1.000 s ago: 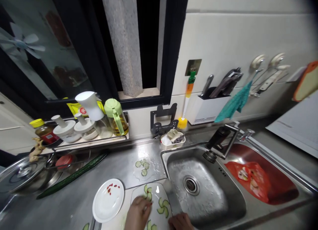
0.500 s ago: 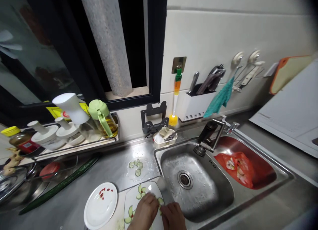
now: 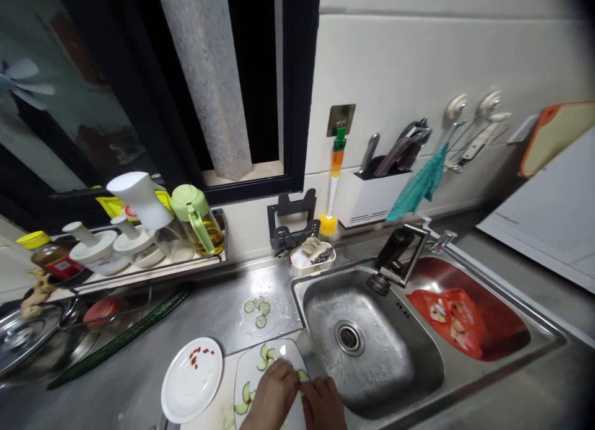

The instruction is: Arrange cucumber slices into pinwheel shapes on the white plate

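A white square plate (image 3: 248,365) carries thin cucumber slices (image 3: 266,357) with green rims, set in small fans with red bits beside them. My left hand (image 3: 274,394) is over the plate, fingers curled and pinched at its right side. My right hand (image 3: 323,404) meets it there, fingertips closed on a cucumber slice (image 3: 302,375) between the two hands. The fingers partly hide that slice. To the left stands a round white plate (image 3: 190,380) with several small red pieces. Loose cucumber slices (image 3: 261,320) lie on the wet counter behind the square plate.
Right of my hands is a steel sink (image 3: 372,368) with a black faucet (image 3: 393,259); a red bag (image 3: 453,318) lies in the second basin. A whole cucumber (image 3: 121,340) rests at left, below a rack of jars and an oil bottle (image 3: 198,222). A knife holder (image 3: 374,197) hangs on the wall.
The view has shifted slightly, so the surroundings sit a little further right. My hands stay together at the square plate's right side, with only slight finger movement.
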The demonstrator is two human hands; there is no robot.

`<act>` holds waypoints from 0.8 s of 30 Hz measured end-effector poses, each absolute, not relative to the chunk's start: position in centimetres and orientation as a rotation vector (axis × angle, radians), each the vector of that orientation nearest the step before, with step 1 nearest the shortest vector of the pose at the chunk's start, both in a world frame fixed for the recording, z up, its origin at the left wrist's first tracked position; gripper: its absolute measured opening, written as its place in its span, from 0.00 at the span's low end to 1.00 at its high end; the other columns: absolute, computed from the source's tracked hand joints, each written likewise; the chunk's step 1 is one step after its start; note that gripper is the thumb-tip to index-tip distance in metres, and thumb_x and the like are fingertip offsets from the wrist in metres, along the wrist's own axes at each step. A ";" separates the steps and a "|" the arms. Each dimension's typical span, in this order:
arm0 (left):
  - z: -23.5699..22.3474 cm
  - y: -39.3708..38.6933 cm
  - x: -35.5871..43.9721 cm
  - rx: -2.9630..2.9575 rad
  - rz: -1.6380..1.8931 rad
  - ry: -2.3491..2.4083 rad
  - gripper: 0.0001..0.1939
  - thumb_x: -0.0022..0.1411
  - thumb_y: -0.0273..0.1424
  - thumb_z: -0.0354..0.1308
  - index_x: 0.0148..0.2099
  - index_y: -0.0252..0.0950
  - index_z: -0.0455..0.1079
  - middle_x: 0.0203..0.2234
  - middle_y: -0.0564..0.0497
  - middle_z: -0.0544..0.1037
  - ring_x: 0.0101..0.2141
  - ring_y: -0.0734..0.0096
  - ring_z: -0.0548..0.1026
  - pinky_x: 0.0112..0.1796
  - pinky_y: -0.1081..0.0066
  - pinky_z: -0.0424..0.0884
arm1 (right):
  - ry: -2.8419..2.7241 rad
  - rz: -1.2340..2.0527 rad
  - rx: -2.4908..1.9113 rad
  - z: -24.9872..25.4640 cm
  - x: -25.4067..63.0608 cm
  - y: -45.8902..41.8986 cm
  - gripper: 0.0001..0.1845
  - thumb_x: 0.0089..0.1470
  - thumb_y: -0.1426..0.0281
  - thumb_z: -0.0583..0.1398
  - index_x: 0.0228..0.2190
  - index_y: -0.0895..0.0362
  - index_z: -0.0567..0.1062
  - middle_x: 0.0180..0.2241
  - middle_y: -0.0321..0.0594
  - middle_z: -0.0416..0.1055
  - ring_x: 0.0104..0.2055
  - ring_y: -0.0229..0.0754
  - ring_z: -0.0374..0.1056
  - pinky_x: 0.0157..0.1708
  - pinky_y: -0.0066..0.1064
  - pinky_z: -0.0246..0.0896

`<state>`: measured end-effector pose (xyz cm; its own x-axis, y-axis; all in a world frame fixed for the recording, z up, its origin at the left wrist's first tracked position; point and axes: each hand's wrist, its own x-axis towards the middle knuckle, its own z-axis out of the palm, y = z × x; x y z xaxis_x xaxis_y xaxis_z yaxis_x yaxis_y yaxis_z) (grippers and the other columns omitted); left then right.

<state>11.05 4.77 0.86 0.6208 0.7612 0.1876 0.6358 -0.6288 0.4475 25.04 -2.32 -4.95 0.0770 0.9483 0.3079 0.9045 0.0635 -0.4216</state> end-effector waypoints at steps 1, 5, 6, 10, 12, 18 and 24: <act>0.9 4.7 11.0 2.503 0.516 1.128 0.07 0.56 0.21 0.57 0.31 0.38 0.72 0.28 0.52 0.75 0.33 0.70 0.72 0.35 0.72 0.69 | -1.812 0.078 -1.832 -5.3 24.9 -2.2 0.17 0.42 0.83 0.55 0.30 0.49 0.73 0.27 0.36 0.67 0.34 0.46 0.59 0.35 0.36 0.50; 1.2 4.6 10.9 2.458 0.512 1.148 0.08 0.56 0.20 0.56 0.32 0.38 0.72 0.28 0.52 0.76 0.34 0.69 0.73 0.35 0.72 0.69 | -1.734 -0.007 -1.762 -5.9 24.6 -1.9 0.17 0.40 0.83 0.54 0.28 0.49 0.72 0.26 0.37 0.66 0.32 0.46 0.58 0.33 0.37 0.49; 1.2 4.6 10.9 2.448 0.512 1.152 0.09 0.56 0.20 0.56 0.32 0.38 0.72 0.29 0.51 0.76 0.34 0.69 0.73 0.36 0.72 0.69 | -1.733 -0.004 -1.753 -5.7 24.6 -1.9 0.18 0.40 0.83 0.54 0.28 0.49 0.72 0.26 0.37 0.66 0.32 0.46 0.58 0.33 0.37 0.49; 0.9 4.6 10.7 2.420 0.552 1.137 0.10 0.57 0.20 0.53 0.35 0.38 0.73 0.29 0.51 0.75 0.35 0.69 0.73 0.36 0.72 0.69 | -1.800 0.054 -1.768 -4.4 24.8 -2.0 0.19 0.42 0.84 0.54 0.31 0.49 0.72 0.27 0.36 0.68 0.33 0.46 0.59 0.35 0.37 0.52; 0.7 4.6 10.5 2.405 0.595 1.117 0.11 0.58 0.20 0.52 0.36 0.39 0.73 0.29 0.50 0.75 0.35 0.70 0.73 0.36 0.72 0.69 | -1.833 0.067 -1.772 -3.8 24.9 -2.0 0.17 0.43 0.83 0.54 0.31 0.50 0.72 0.28 0.37 0.68 0.34 0.46 0.59 0.35 0.36 0.53; 0.6 4.4 9.4 2.363 0.635 1.186 0.12 0.57 0.20 0.52 0.36 0.40 0.74 0.30 0.50 0.77 0.35 0.69 0.74 0.36 0.72 0.71 | -1.931 -0.031 -1.743 -3.0 25.5 -2.1 0.15 0.45 0.83 0.54 0.30 0.51 0.71 0.26 0.36 0.68 0.32 0.44 0.61 0.34 0.34 0.55; 1.8 4.3 5.0 2.088 0.745 1.470 0.11 0.61 0.29 0.52 0.40 0.39 0.75 0.37 0.46 0.80 0.40 0.66 0.76 0.43 0.68 0.73 | -2.009 -0.111 -1.686 -3.1 26.0 -2.1 0.10 0.48 0.79 0.56 0.27 0.51 0.70 0.24 0.36 0.68 0.30 0.44 0.61 0.32 0.34 0.56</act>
